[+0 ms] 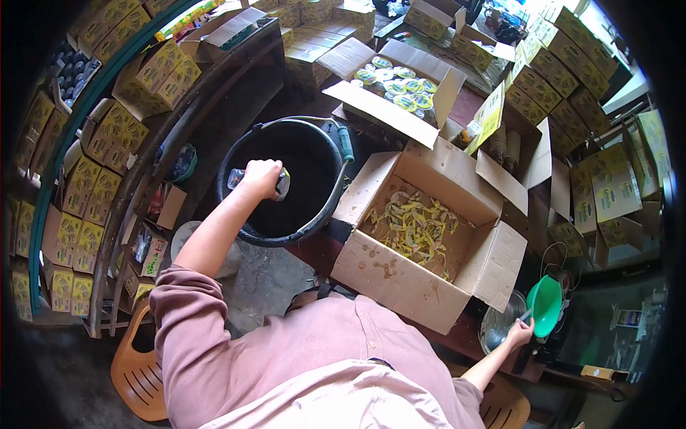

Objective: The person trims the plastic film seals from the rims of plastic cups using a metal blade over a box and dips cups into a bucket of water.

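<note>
One clear container (284,186), long axis crosswise

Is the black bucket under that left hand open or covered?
Open: nothing covers the black bucket, and its dark inside shows around the left hand.

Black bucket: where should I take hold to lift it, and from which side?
Probably by the teal handle grip, from the person's right: it is the handle's thickest part and sits on that side of the black bucket, away from the left hand.
</note>
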`<state>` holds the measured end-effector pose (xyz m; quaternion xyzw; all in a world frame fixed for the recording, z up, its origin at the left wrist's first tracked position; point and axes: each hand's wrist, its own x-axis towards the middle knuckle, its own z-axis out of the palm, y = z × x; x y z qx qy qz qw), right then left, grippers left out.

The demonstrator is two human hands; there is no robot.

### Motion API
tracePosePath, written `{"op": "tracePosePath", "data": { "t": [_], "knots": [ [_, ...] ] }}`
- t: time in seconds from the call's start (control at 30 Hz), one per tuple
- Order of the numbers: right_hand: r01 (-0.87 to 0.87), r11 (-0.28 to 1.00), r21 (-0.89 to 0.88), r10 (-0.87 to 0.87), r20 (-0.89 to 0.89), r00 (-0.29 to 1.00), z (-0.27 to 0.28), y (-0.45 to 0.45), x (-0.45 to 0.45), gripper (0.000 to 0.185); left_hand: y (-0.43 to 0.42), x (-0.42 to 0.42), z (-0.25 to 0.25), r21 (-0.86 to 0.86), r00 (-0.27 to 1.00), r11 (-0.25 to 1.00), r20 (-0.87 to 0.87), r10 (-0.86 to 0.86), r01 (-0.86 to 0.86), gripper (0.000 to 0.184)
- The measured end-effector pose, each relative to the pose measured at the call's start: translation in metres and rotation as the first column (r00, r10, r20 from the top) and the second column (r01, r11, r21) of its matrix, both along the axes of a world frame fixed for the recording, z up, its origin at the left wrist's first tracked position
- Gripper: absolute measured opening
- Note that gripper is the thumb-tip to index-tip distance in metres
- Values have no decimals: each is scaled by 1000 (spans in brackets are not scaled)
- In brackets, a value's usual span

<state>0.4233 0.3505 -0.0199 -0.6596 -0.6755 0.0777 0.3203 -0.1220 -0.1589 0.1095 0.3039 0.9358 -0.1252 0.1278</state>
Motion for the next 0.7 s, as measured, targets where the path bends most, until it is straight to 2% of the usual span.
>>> {"op": "tracePosePath", "data": {
  "t": [0.1,0.13,0.2,0.23,0.27,0.3,0.33,0.37,0.4,0.47,0.57,0.6,0.7],
  "knots": [
    [22,999,23,-21,-24,999,13,-7,-4,49,-1,-3,-11,-26,998,999,-57,18,-20,63],
    [78,996,38,-74,-94,993,9,-4,2,49,-1,-2,-11,-133,996,991,88,7,5,59],
    [188,980,61,-167,-248,954,-1,7,4,48,-2,2,-16,-109,999,994,46,11,-6,58],
    [250,968,32,-220,-383,897,2,2,-5,37,-2,0,-14,-108,1000,994,20,4,-2,58],
    [97,987,-129,-161,-793,588,-10,9,4,30,-2,-1,-14,-146,992,989,123,21,-3,60],
    [-119,977,-179,-166,-980,110,-11,14,8,23,-2,-1,-15,-131,992,991,120,35,-20,61],
    [-54,922,-382,-386,-920,-71,-14,21,7,14,-2,-4,-14,-119,993,992,109,47,-34,61],
    [-58,925,-376,-380,-923,-59,-21,22,7,15,-2,-7,-12,-109,994,993,97,56,-46,62],
    [-65,928,-367,-370,-928,-43,-22,22,5,16,-2,-6,-7,-116,984,992,167,66,-47,62],
    [-87,934,-348,-350,-937,-9,-24,23,-1,18,-4,-3,-6,-72,989,995,127,72,-64,66],
    [-236,946,-222,-206,-974,91,-20,20,-1,29,-4,7,2,7,985,992,119,127,-129,77],
    [-242,934,-264,-234,-962,144,-19,21,-2,42,-6,8,1,40,984,989,117,136,-141,77],
    [-330,893,-307,-221,-936,274,-19,25,1,42,-5,7,3,92,973,981,173,153,-170,73]
  ]
}}
